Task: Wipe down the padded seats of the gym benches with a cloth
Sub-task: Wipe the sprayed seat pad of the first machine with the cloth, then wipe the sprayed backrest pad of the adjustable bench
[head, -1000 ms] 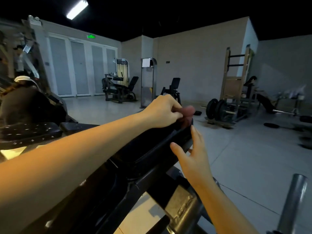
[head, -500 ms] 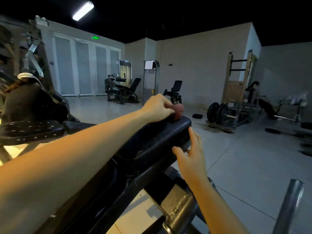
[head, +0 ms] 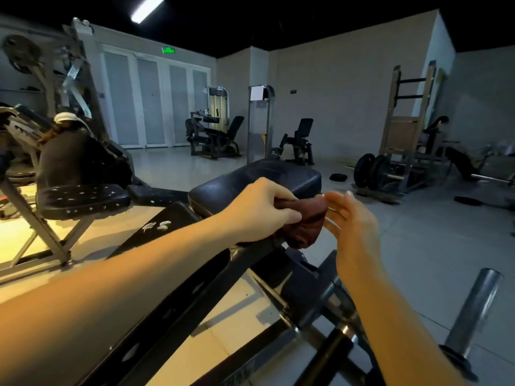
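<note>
1. My left hand (head: 262, 210) clenches the bunched brown cloth (head: 305, 227); my right hand (head: 352, 218) is open, fingers straight, just beside it.
2. The cloth hangs at the near edge of the padded seat (head: 267, 176).
3. Likely regathering between passes — next, press it flat onto the seat.

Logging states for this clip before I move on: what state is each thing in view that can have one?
Left hand: grips the dark red cloth.
Right hand: open, fingers straight beside the cloth.
Dark red cloth: bunched up.
Black padded bench seat: top uncovered.
Ceiling strip light: on.
Green exit sign: lit.
White double doors: shut.
</note>
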